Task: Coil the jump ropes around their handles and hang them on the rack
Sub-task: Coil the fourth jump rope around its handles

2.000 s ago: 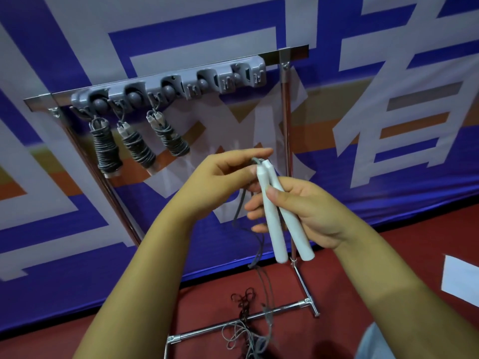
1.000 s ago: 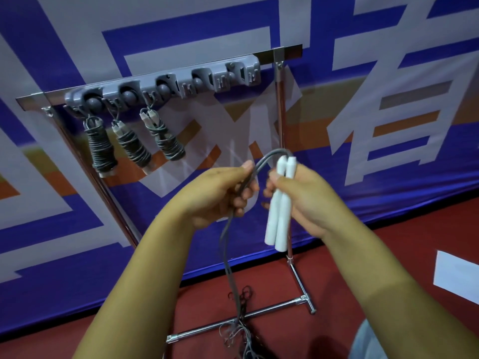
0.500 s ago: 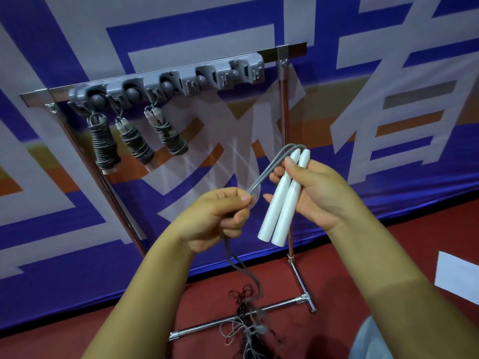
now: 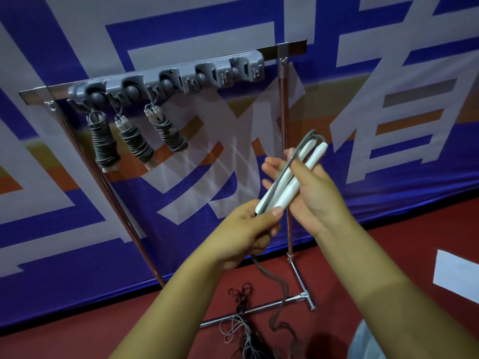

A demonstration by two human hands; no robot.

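My right hand (image 4: pixel 312 193) grips two white jump-rope handles (image 4: pixel 293 180) held side by side, tilted up to the right. The grey rope (image 4: pixel 281 174) loops over their top ends and runs down along them. My left hand (image 4: pixel 248 229) pinches that rope at the handles' lower ends; below it the rope (image 4: pixel 278 288) hangs slack to the floor. On the grey hook rack (image 4: pixel 186 80) three coiled ropes (image 4: pixel 103 145) (image 4: pixel 134 143) (image 4: pixel 167 132) hang at the left; the right hooks hold nothing.
The rack stands on a chrome frame with a right post (image 4: pixel 285 112) and a floor bar (image 4: pixel 259 309). A tangle of loose ropes (image 4: pixel 243 330) lies on the red floor. A blue and white banner (image 4: pixel 388 73) is behind. A white sheet (image 4: pixel 456 275) lies at right.
My left hand has come up to the handles' lower ends, laying the rope along them. The right hand has tilted the handles further over.
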